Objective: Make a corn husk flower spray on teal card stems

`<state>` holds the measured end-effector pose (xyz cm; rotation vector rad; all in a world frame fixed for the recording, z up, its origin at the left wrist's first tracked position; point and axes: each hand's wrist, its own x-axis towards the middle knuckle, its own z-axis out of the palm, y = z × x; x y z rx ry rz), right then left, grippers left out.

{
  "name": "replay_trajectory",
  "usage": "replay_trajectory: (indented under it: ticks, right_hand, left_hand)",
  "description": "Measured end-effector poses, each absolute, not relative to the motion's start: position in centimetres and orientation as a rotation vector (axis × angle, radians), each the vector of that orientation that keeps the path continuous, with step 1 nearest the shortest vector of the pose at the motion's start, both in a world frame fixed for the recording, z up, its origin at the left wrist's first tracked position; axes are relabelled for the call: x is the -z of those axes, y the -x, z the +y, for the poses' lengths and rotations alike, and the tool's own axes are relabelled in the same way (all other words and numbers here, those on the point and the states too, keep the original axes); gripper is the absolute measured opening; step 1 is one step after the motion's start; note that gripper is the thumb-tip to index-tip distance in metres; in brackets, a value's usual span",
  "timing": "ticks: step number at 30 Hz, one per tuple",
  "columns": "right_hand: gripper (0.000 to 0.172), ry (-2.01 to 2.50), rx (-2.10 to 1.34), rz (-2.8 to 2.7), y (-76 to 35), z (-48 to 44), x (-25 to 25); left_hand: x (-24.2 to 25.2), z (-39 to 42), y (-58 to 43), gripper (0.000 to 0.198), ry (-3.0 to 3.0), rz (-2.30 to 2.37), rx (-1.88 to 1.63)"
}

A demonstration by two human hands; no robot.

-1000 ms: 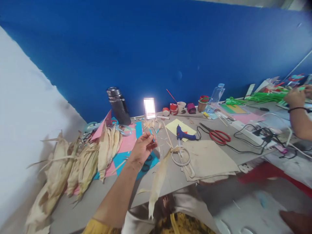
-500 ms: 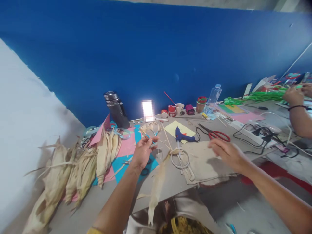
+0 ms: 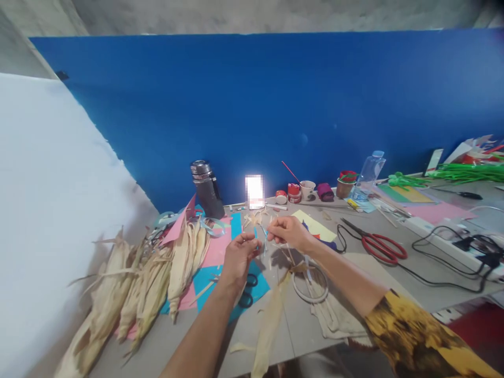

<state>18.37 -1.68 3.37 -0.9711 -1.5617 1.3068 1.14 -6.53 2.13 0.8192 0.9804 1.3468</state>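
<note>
My left hand is closed, with a thin blue strip at its fingertips. Just right of it, my right hand pinches something too small to make out. The two sets of fingertips are close together above the table. Behind them lie small pale husk pieces. Below my right forearm rests a pale ring, and beside it a long strip of dried corn husk. A blue glue gun is partly hidden behind my right hand.
Bundled corn husks cover the left side, near a dark thermos. Black-handled scissors lie on blue paper. Red-handled scissors, a power strip with cables and a plastic bottle are on the right.
My right hand has moved left from over the folded cloth to meet my left hand, its fingers now pinched. The view has shifted, and the other person's hands are out of sight.
</note>
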Motion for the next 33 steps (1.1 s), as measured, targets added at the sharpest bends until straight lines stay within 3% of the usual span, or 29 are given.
replay_trajectory:
  ticks: [5,12,16,19,26,30,33]
  right_hand:
    - [0.027,0.926,-1.349,-1.524,-19.1,-2.3,-2.4]
    - [0.044,0.915,-1.11,-1.427,-18.7,-2.0,-1.4]
    - [0.026,0.977,-1.148,-1.441,-18.5,-1.8,-1.2]
    - [0.036,0.934,-1.257,-1.447,-18.5,-2.0,-1.7]
    - [0.031,1.014,-1.143,-1.382,-18.6,-2.4,-2.4]
    - [0.03,1.048,-1.026,-1.215,-19.9,-0.8,-2.1]
    - [0.029,1.067,-0.955,-1.182,-21.0,0.4,-1.6]
  left_hand:
    - [-3.4,-5.9,-1.9,0.039,-0.818,0.984,-1.321]
    - [-3.0,-5.0,-2.3,0.036,-0.819,0.964,-1.251]
    - [-2.9,-4.5,-1.8,0.036,-0.8,0.983,-1.274]
    - [-2.8,-4.3,-2.0,0.033,-0.863,1.018,-1.258]
    - [-0.6,-4.4,-3.0,0.022,-1.197,1.143,-1.158]
    - [-0.3,-3.5,-1.7,0.017,-1.611,1.483,-1.055]
    - [-0.6,-2.3,-1.4,0.021,-1.943,1.743,-0.757]
